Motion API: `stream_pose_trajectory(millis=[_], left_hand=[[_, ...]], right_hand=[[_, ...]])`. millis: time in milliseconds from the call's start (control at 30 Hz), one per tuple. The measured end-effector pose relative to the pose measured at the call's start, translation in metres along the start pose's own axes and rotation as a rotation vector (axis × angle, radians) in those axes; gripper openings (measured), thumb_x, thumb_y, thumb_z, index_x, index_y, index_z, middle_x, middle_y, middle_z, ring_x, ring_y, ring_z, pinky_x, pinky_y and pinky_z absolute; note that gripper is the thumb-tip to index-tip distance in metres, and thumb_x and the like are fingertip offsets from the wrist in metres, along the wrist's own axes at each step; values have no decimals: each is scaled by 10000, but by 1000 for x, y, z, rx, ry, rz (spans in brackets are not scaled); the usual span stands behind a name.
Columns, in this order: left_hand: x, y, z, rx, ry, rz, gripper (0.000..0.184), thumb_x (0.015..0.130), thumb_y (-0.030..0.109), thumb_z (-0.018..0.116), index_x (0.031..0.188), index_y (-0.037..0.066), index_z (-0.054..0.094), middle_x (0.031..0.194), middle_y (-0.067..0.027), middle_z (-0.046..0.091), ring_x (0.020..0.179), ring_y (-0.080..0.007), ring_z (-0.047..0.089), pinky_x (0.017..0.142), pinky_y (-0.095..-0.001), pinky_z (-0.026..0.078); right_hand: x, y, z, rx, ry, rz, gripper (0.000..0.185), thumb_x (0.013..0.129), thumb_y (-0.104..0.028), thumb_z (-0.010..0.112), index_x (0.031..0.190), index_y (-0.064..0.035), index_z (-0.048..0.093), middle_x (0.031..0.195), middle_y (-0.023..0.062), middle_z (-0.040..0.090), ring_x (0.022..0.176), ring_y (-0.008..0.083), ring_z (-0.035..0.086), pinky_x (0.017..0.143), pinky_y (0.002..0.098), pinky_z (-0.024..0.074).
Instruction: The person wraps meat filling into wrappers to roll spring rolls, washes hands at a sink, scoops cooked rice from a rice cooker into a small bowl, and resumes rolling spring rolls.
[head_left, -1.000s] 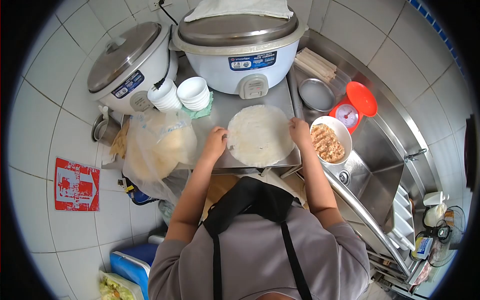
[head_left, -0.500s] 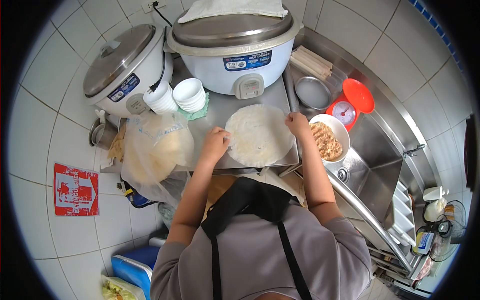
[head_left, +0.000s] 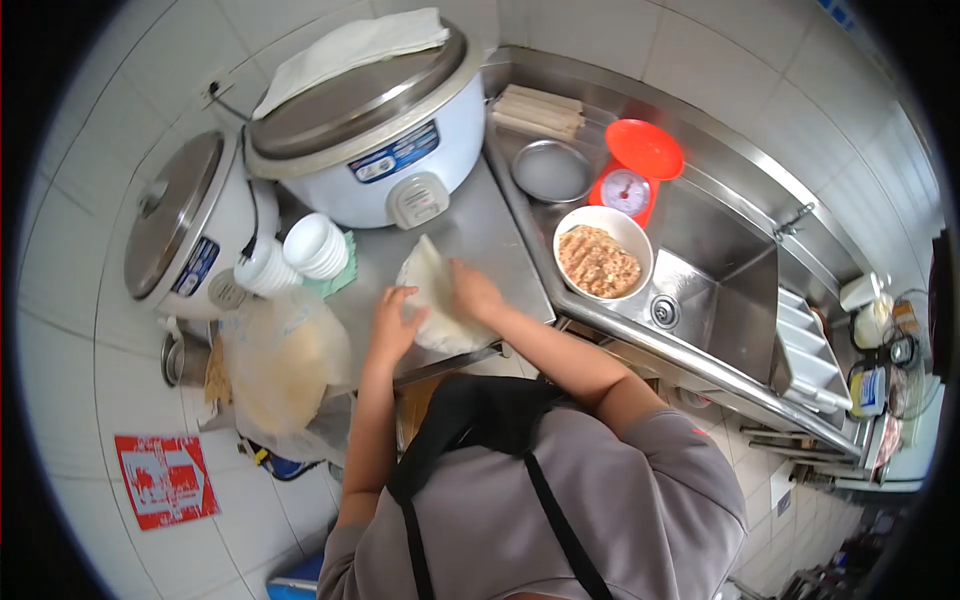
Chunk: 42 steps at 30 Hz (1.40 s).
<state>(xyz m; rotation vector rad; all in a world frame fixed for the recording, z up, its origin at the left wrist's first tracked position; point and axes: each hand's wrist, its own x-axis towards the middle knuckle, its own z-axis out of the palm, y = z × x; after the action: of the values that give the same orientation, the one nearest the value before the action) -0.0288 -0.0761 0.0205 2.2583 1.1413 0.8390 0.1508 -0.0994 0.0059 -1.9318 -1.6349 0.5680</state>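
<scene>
Sheet of pale, thin dough or wrapper [head_left: 436, 302] lies on the steel table [head_left: 380, 295], close to its front edge and a little left of its front right corner. It looks folded, a flap running along it and one corner pointing toward the back edge.

Left hand [head_left: 393, 318] is at the sheet's left side, thumb and fingers spread wide, fingertips at its border. Right hand [head_left: 476, 292] rests on the sheet's right side, fingers toward the back; whether they pinch it cannot be told.

Toward the table's back edge stands a large rice cooker [head_left: 440, 150], with a white cloth [head_left: 350, 58] over its lid. A smaller cooker [head_left: 203, 235] stands at the back left corner. In front of them are two stacks of white cups [head_left: 315, 247], the right one touching a green cloth [head_left: 345, 270]. A clear plastic bag [head_left: 285, 350] of round pale sheets lies near the table's left edge.

Past the table's right edge, a white bowl [head_left: 646, 252] of minced filling [head_left: 598, 262] sits on the left side of the sink unit [head_left: 715, 270]. Behind it are a red scale [head_left: 625, 193], a round metal pan [head_left: 552, 172] and a bundle of pale sticks [head_left: 540, 112].
</scene>
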Motion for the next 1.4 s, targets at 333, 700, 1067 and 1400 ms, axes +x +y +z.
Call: stream_pose_trajectory(millis=[333, 700, 1067, 1400], left_hand=[[13, 65, -9, -118, -99, -96, 258, 736, 186, 665, 830, -15, 533, 758, -139, 567, 666, -279, 545, 629, -338, 424], [9, 71, -11, -825, -57, -355, 183, 786, 92, 646, 912, 21, 533, 788, 8, 554, 712, -60, 515, 618, -210, 426], [19, 68, 19, -1006, -105, -114, 195, 820, 61, 555, 1007, 5, 548, 1087, -80, 497, 931, -160, 525, 758, -285, 451], [55, 110, 44, -1086, -418, -338, 324, 840, 177, 594, 1088, -12, 505, 1076, -74, 533, 953, -110, 514, 778, -247, 432]], right_hand=[[-6, -15, -91, 279, 262, -593, 360, 718, -145, 701, 1015, -38, 528, 755, 31, 536, 679, 117, 492, 629, 247, 393], [-6, 13, -134, 997, -434, -201, 229, 805, -102, 625, 1022, -34, 604, 806, -34, 593, 709, 45, 512, 595, 187, 407], [15, 37, -175, 877, -464, -346, 119, 739, 28, 579, 813, -10, 663, 885, 58, 619, 844, 133, 566, 793, 245, 422], [22, 40, -212, 876, -667, -606, 200, 759, -15, 563, 948, -28, 626, 952, 50, 591, 910, 129, 537, 826, 247, 391]])
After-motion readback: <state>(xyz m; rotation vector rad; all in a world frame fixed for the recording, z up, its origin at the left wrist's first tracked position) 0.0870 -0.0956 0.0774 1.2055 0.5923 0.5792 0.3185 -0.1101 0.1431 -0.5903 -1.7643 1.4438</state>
